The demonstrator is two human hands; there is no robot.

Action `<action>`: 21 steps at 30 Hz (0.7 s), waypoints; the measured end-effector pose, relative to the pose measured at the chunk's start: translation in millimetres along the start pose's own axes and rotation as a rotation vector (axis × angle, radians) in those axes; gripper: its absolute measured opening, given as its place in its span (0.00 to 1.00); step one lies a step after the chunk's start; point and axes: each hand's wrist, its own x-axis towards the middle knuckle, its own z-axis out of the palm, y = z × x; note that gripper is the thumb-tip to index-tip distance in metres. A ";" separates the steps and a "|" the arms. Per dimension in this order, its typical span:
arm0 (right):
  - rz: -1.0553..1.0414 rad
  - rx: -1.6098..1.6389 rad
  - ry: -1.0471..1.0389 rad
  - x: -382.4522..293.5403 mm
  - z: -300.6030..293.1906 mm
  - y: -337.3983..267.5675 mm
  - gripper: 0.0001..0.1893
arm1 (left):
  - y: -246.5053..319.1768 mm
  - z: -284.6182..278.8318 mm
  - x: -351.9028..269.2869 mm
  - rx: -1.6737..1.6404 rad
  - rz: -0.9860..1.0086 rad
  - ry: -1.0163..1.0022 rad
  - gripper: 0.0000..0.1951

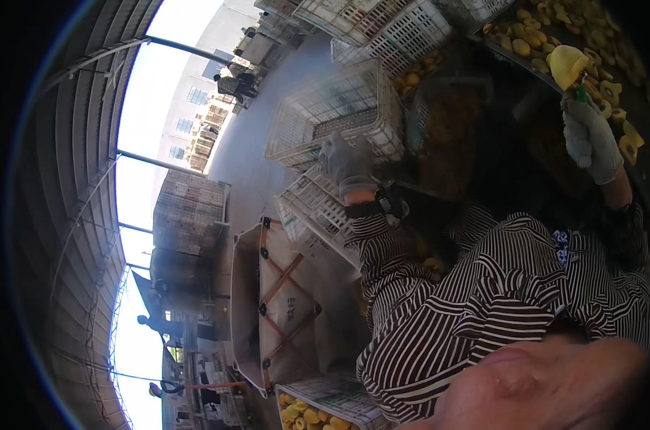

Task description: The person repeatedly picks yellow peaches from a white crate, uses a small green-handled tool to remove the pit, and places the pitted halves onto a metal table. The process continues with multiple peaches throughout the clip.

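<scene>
My left hand (349,161), in a grey glove with a dark band at the wrist, is closed over the near rim of a white slatted plastic crate (335,88). The hand and crate are slightly blurred. Inside the crate its perforated floor shows. My right hand (593,134), in a pale glove, grips a small green-handled tool (581,93). A piece of peeled yellow fruit (566,65) sits at the tool's tip, hiding most of its working end. Beneath that hand, cut and cored yellow fruit pieces (609,92) lie on a dark work surface.
Another white crate (317,207) stands below the held one. Stacked crates (405,37) rise beyond. A foldable fabric cart (287,301) is at my left, near a crate of yellow fruit (314,416). A person (238,86) sits far off across the concrete floor (249,142).
</scene>
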 end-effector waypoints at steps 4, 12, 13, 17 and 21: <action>-0.004 0.085 0.060 5.9 -9.1 4.4 0.09 | -92.5 -10.7 2.3 0.345 -0.627 0.242 0.50; 0.080 0.120 0.049 22.2 -10.6 13.5 0.05 | -298.7 77.8 -49.9 -0.349 -0.438 0.106 0.31; 0.077 0.111 0.047 21.5 -8.8 13.8 0.05 | -311.1 86.4 -50.3 -0.349 -0.418 0.067 0.30; 0.111 0.081 0.076 20.0 -5.8 9.0 0.05 | -310.0 95.0 -53.3 0.020 -0.271 -0.029 0.32; 0.103 0.094 0.041 22.0 -5.5 7.2 0.06 | -244.6 82.7 -60.8 -0.275 -0.274 0.150 0.22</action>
